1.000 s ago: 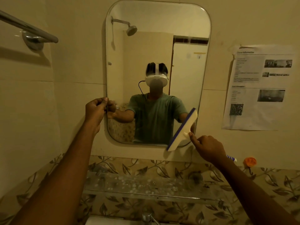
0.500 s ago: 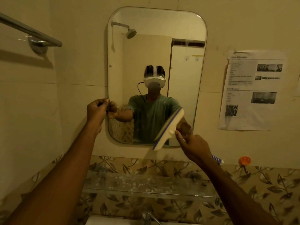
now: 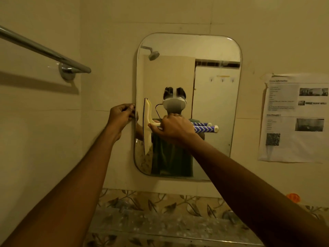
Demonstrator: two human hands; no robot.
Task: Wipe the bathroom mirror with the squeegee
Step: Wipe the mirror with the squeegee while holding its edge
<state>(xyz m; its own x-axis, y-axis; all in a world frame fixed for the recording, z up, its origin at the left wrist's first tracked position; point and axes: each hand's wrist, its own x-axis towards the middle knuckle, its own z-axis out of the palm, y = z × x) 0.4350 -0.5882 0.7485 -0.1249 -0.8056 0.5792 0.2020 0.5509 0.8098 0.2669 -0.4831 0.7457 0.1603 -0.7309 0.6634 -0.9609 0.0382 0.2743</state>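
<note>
Right hand [image 3: 173, 127] fingers wrapped round white squeegee with blue-patterned handle [image 3: 147, 125], blade upright on rounded rectangular wall mirror [image 3: 213, 104], left hand [image 3: 122, 114] fingers pinching mirror's left edge

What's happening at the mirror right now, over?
Left hand pinching rounded wall mirror edge. Right hand gripping white blue-handled squeegee, blade upright by left edge. Nothing blocking.

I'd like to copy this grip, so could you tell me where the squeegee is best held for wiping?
Grip the squeegee by its handle, from the right, as the right hand does. The handle juts sideways from the upright blade, so this likely keeps fingers off the mirror.
</note>
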